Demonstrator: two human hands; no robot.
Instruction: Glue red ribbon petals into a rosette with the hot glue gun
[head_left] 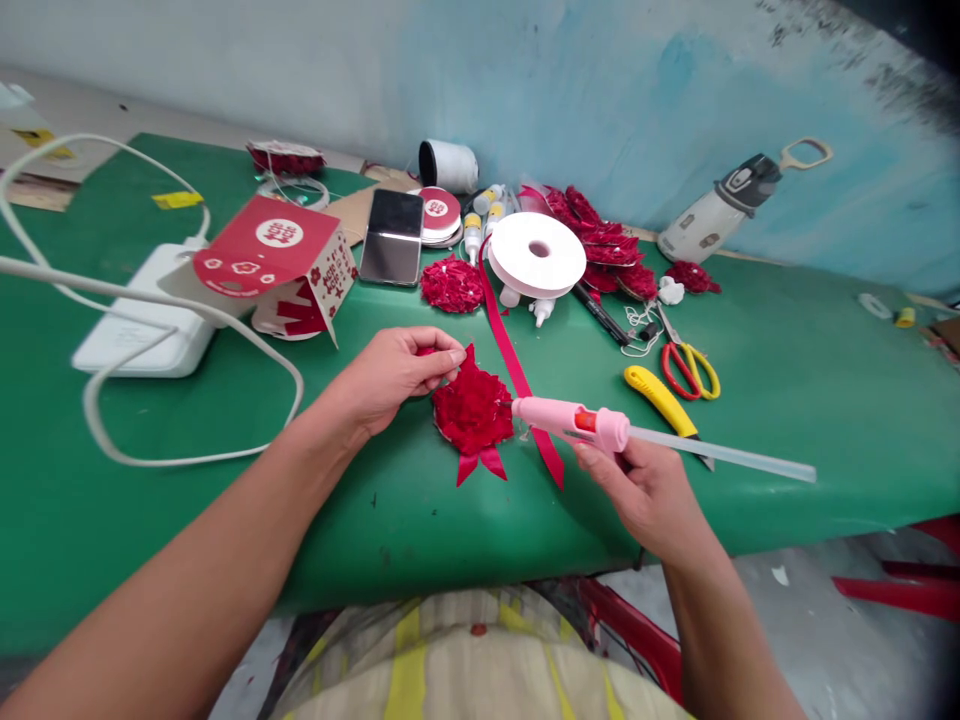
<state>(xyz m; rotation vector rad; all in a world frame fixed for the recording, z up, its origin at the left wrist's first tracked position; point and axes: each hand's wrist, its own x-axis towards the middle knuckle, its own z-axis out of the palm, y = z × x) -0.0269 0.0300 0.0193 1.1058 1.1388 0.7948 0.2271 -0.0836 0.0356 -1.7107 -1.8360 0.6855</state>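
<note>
The left hand (401, 375) pinches the rosette (474, 412) on the worktop (360, 545) at its eleven o'clock, seemingly to steady it; the right hand (652, 495) grips the glue gun (559, 415) at three o'clock, pointed inward.

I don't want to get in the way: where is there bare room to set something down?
Right of the scissors, beyond the glue stick; also between the looped white cable and left forearm. It's crowded around the ribbon spool, phone and piled rosettes.
</note>
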